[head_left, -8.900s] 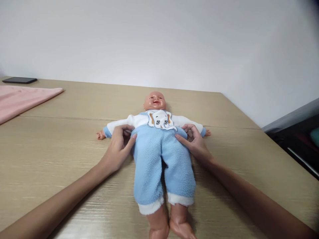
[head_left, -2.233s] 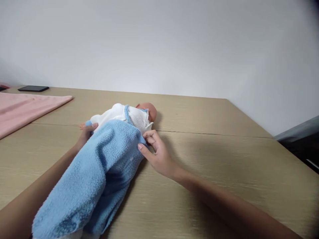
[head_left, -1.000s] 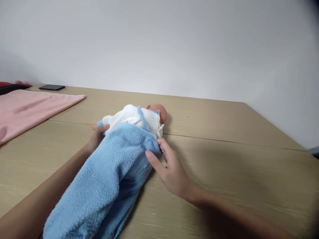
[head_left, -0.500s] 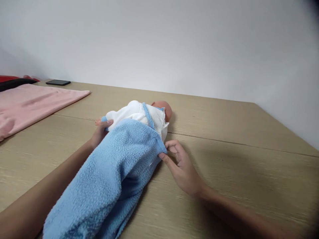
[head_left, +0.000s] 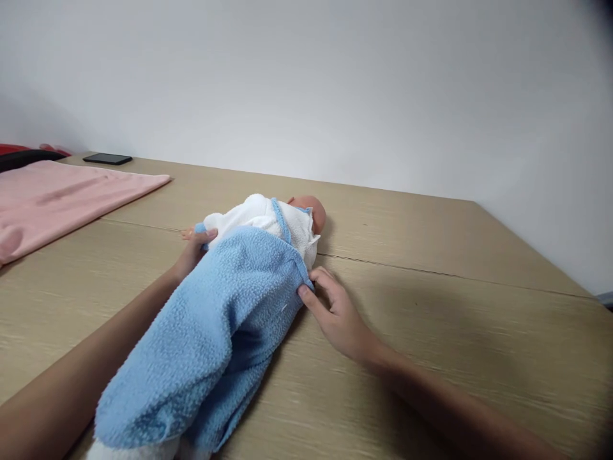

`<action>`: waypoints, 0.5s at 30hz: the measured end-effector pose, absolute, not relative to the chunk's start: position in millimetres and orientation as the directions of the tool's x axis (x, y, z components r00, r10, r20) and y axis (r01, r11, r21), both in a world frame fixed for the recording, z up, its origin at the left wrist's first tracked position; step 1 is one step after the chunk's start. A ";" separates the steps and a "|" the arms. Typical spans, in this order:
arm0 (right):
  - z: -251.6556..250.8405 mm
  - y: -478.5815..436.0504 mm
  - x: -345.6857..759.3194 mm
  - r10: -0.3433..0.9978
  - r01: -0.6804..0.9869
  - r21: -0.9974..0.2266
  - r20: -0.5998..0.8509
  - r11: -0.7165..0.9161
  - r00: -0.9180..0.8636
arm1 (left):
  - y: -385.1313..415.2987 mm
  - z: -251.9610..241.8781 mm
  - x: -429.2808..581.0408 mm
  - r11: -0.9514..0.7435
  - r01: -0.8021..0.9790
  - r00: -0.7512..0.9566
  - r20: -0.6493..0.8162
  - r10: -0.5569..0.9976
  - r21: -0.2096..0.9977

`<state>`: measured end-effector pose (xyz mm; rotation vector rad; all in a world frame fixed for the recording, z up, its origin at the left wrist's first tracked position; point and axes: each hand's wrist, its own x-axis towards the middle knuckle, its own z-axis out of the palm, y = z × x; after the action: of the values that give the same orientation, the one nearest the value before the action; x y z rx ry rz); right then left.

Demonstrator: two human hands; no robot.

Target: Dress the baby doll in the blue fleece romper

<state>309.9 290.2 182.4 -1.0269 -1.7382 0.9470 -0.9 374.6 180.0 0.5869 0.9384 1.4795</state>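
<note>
A baby doll in a white top with blue trim lies on the wooden table, its head pointing away. Fuzzy light-blue trousers cover its lower body, and white feet show at the bottom edge. My left hand is closed on the doll at its white sleeve, near the blue cuff; part of the hand is hidden behind the doll. At the right side of the waist, my right hand pinches the edge of the blue trousers between thumb and fingers.
A pink cloth lies flat at the left of the table. Behind it is a black phone, with a red and black object at the far left. A pale wall stands behind the table.
The waist edge held by my right hand has moved slightly left and up. The trousers' lower end has drawn up, and the white feet now show. The view has shifted slightly.
</note>
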 end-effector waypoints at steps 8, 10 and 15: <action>165.3 280.7 307.6 0.991 0.198 -0.971 0.134 0.132 -0.004 | 369.1 180.5 4.6 0.046 -0.579 -0.113 -0.136 0.984 0.814; 166.9 271.0 303.2 0.991 0.138 -0.981 0.134 0.133 0.000 | 370.0 182.6 4.6 0.053 -0.582 -0.093 -0.131 0.987 0.812; 189.1 244.8 295.2 0.990 0.058 -0.991 0.121 0.117 0.070 | 366.3 195.9 13.7 0.004 -0.645 -0.052 -0.049 0.997 0.764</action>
<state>295.2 244.8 189.1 -1.1932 -1.2477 1.0414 13.7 366.3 195.9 0.6269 0.7351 1.4883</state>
